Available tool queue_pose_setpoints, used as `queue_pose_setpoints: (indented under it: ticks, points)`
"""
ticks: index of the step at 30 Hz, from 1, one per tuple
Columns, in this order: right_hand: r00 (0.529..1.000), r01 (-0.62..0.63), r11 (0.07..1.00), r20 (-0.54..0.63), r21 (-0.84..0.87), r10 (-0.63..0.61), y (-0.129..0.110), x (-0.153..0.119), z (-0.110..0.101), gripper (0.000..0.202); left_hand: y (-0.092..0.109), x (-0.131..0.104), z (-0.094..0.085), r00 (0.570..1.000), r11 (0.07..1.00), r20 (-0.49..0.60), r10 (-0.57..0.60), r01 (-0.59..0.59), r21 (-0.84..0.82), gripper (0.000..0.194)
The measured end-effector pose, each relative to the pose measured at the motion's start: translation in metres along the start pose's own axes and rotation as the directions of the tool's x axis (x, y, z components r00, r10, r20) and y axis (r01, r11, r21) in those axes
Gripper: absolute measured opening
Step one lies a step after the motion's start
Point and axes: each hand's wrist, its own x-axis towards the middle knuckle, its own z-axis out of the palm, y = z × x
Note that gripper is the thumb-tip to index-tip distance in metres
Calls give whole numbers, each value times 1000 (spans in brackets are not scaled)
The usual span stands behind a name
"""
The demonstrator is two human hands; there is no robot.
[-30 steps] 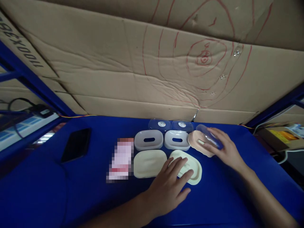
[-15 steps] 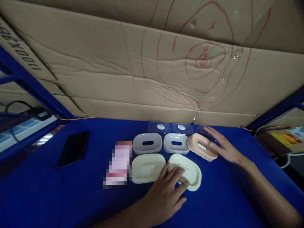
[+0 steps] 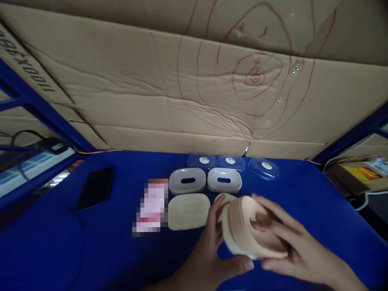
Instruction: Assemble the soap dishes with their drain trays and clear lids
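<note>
"Handling something light, stiff?"

"Probably; grip its walls. Toward our table's (image 3: 321,202) near edge, our right hand's (image 3: 298,246) fingers pinch the peach oval plastic box (image 3: 242,230); our left hand's (image 3: 209,252) cradle a cream oval plastic tray (image 3: 227,233)."

By the blue table (image 3: 127,250) were supported three transparent oval lids (image 3: 263,168), two pale-grey slotted trays (image 3: 187,188), a cream oval dish (image 3: 189,211) and a black rectangular device (image 3: 95,188).
</note>
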Motion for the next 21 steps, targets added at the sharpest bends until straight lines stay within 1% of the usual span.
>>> queue_pose_setpoints:
  ticks: [1, 2, 4, 5, 7, 9, 11, 12, 14, 15, 17, 18, 20, 21]
  points:
    - [999, 29, 999, 16, 15, -29, -9, -1, 1, 68, -1, -1, 6, 999, 989, 28, -18, 22, -146, 111]
    - [998, 50, 998, 25, 37, -51, -14, -2, 2, 68, -3, -3, 12, 999, 968, 41, -36, 45, -247, 106]
    - [999, 43, 997, 17, 71, -45, -10, 0, 2, 68, -8, -8, 21, 994, 932, 3, -106, 100, -349, 101]
    - [1000, 11, 997, -6, 70, -11, -2, 1, 1, 68, -11, -11, 25, 988, 919, -33, -152, 129, -373, 99]
    - [992, -98, 995, -73, 25, 99, 23, 2, -2, 66, -17, -20, 28, 968, 894, -80, -238, 186, -407, 101]
    - [974, -202, 978, -117, -44, 195, 54, 0, -6, 64, -22, -29, 29, 960, 895, -85, -266, 213, -391, 106]
    - [969, -237, 965, -103, -107, 227, 83, -5, -6, 62, -24, -38, 30, 969, 932, -74, -236, 204, -300, 105]
    - [970, -238, 962, -83, -135, 228, 95, -8, -5, 61, -24, -41, 30, 976, 957, -63, -210, 192, -216, 104]
    - [973, -229, 958, -55, -174, 223, 113, -12, 0, 61, -24, -46, 31, 985, 986, -22, -168, 169, 8, 105]
    - [974, -224, 957, -47, -183, 219, 119, -12, 3, 63, -24, -47, 31, 987, 979, 5, -163, 161, 125, 109]
    - [976, -216, 958, -40, -187, 213, 125, -8, 8, 67, -24, -48, 34, 984, 937, 49, -171, 147, 317, 123]
    - [977, -213, 959, -39, -186, 210, 126, -5, 9, 69, -25, -48, 35, 983, 917, 67, -170, 133, 377, 130]
    - [977, -213, 958, -51, -191, 207, 121, 1, 6, 73, -28, -46, 36, 984, 890, 97, -153, 94, 446, 140]
    - [976, -216, 957, -66, -194, 207, 115, 2, 4, 74, -30, -44, 37, 985, 880, 106, -139, 74, 469, 142]
